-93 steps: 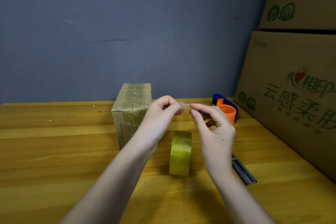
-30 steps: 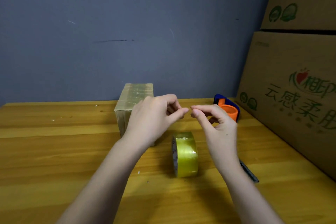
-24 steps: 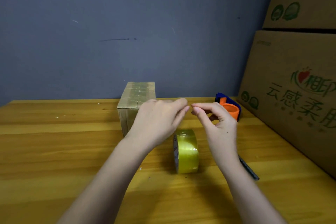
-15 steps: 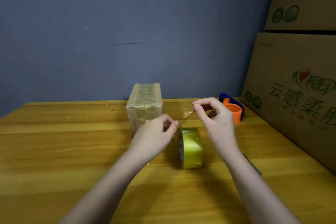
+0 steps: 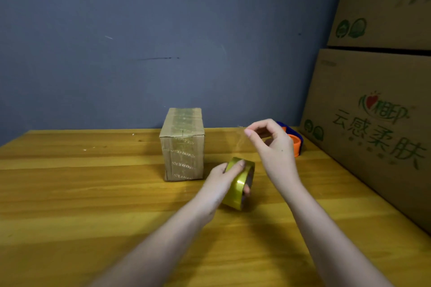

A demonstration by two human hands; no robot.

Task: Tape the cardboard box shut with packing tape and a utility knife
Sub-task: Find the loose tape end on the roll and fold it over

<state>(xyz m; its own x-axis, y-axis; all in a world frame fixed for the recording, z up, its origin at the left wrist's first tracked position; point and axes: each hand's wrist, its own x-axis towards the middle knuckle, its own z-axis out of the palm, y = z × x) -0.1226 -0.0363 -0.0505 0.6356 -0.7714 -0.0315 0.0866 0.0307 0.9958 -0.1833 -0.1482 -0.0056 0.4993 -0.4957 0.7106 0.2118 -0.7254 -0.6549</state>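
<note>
While the left hand [image 5: 229,176] grips the yellow-gold roll of clear packing tape [image 5: 238,185], fingers curled over the top of its outer band and the thumb at the core on the right face, the roll stands tilted on its edge on the wooden worktop [image 5: 93,193], near the middle of the surface. The right hand [image 5: 271,144] is raised above and to the right of the roll, thumb and forefinger pressed together on the free end of a clear strip of tape [image 5: 241,144]. That strip runs down from the pinch to the top of the roll; it is faint against the background and its edges cannot be traced fully.

The small brown cardboard box [image 5: 183,144], upright and glossy with tape already across its top and front face, stands just left of the roll, towards the rear edge of the worktop and apart from both hands. Its top flaps lie shut.

An orange and blue plastic tape dispenser [image 5: 295,142] sits near the rear right corner of the worktop, partly hidden behind the right hand. Large printed cardboard cartons [image 5: 373,123] are stacked along the right edge. A grey-blue wall [image 5: 140,42] rises behind the rear edge.
</note>
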